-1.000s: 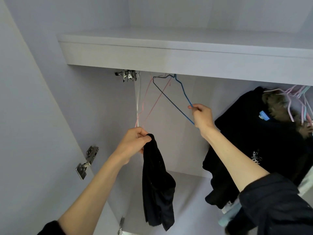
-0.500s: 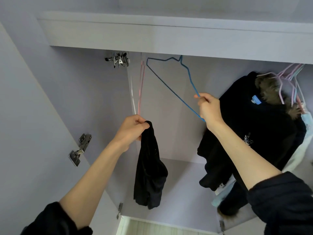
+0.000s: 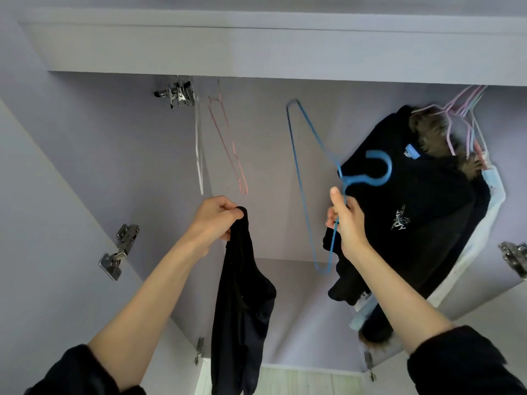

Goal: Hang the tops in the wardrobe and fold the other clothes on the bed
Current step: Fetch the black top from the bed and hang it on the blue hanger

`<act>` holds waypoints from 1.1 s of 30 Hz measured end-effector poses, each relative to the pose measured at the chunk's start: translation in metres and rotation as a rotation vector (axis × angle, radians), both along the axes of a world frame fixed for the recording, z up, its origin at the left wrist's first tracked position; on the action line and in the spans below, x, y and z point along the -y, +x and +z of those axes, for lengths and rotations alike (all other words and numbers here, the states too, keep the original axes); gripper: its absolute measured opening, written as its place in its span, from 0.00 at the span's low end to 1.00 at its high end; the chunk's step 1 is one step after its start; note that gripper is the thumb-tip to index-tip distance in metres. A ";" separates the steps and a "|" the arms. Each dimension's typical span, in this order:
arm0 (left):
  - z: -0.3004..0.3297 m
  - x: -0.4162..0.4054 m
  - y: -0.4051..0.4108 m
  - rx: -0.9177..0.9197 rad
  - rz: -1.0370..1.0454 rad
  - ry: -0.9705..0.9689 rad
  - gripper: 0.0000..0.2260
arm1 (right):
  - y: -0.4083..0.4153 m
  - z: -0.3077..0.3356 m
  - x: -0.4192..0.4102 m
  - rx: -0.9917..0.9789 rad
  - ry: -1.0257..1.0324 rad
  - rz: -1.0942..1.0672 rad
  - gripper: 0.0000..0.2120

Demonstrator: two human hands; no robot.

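Black top (image 3: pixel 242 303) hangs pinched in left hand (image 3: pixel 212 220); right hand (image 3: pixel 346 220) grips blue hanger (image 3: pixel 310 178), off the rail.

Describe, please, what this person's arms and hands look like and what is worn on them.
Both forearms are bare, with dark, near-black sleeves pushed up toward the elbows: the left sleeve bunches at the lower left corner, the right sleeve at the lower right. The left hand and right hand are bare; no gloves, rings or watch show.

Steel door hinges (image 3: pixel 118 252) sit on the left door panel, with a strip of pale wooden floor (image 3: pixel 299 382) below.
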State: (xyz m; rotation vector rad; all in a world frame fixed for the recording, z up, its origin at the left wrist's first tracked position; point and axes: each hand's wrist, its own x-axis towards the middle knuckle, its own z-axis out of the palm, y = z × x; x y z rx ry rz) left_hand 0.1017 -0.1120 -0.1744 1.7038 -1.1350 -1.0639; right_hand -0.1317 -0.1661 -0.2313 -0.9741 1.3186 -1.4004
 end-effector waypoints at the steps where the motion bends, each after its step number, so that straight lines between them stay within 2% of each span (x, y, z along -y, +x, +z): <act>1: -0.001 0.000 0.000 0.007 -0.007 0.002 0.06 | -0.002 0.003 0.003 0.046 0.031 -0.026 0.14; 6: -0.009 0.004 -0.002 0.010 0.016 0.033 0.06 | -0.014 -0.013 0.002 -0.088 0.176 -0.095 0.18; 9: -0.017 0.006 -0.001 -0.022 0.080 0.048 0.07 | -0.024 -0.015 -0.004 0.029 0.249 -0.133 0.20; 12: -0.023 0.009 -0.003 -0.027 0.093 0.074 0.07 | -0.035 -0.011 -0.007 0.184 0.267 -0.174 0.17; 17: -0.026 0.017 -0.008 0.038 0.126 0.042 0.09 | -0.044 -0.022 -0.016 -0.085 0.192 -0.067 0.18; 21: -0.029 0.021 -0.008 0.140 0.135 -0.001 0.09 | -0.043 -0.026 -0.019 -0.215 0.140 0.000 0.27; 24: -0.029 0.023 -0.008 0.174 0.198 -0.036 0.09 | -0.043 -0.021 -0.023 -0.273 0.102 0.000 0.22; 26: -0.027 0.024 -0.007 0.202 0.217 -0.068 0.09 | -0.044 -0.017 -0.026 -0.339 0.086 0.007 0.22; 30: -0.021 0.020 -0.020 0.368 0.121 -0.116 0.09 | -0.030 -0.004 -0.030 -0.500 0.023 0.008 0.26; 33: -0.018 0.013 -0.044 0.512 0.013 -0.140 0.07 | 0.000 0.006 -0.035 -0.726 0.023 0.069 0.28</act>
